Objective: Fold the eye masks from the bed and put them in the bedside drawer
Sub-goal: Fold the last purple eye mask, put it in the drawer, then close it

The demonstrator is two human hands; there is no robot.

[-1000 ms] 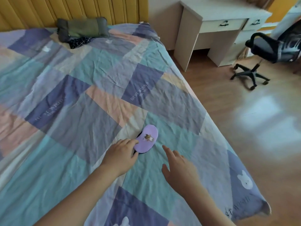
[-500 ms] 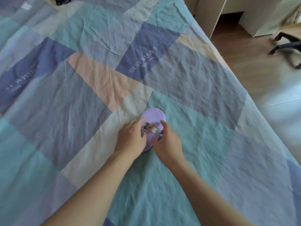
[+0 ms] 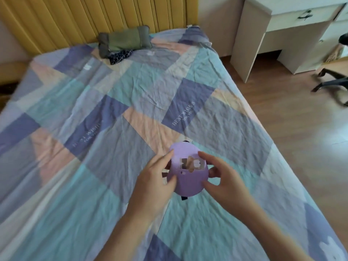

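The bed point(image 3: 131, 113), under a patchwork cover of teal, lilac, peach and navy, fills most of the view, its head against a ribbed yellow headboard point(image 3: 94, 19). To the right is wood floor point(image 3: 301, 129) with a white desk point(image 3: 278, 34) whose drawer has a dark handle, and the legs of a black office chair point(image 3: 333, 81) at the edge. Near the headboard lie a green pillow point(image 3: 124, 41) and, touching it, a dark checked cloth point(image 3: 120, 56). Nothing lies between the hands and these things. The folded purple eye mask point(image 3: 188, 172), with a small print on top and a black strap poking out below, is held above the cover between the left hand point(image 3: 156, 179) and right hand point(image 3: 224, 179), fingers of both pinched on its edges. Half a second ago it was pressed flat on the cover; now it is lifted and the view has swung up to take in the headboard and desk
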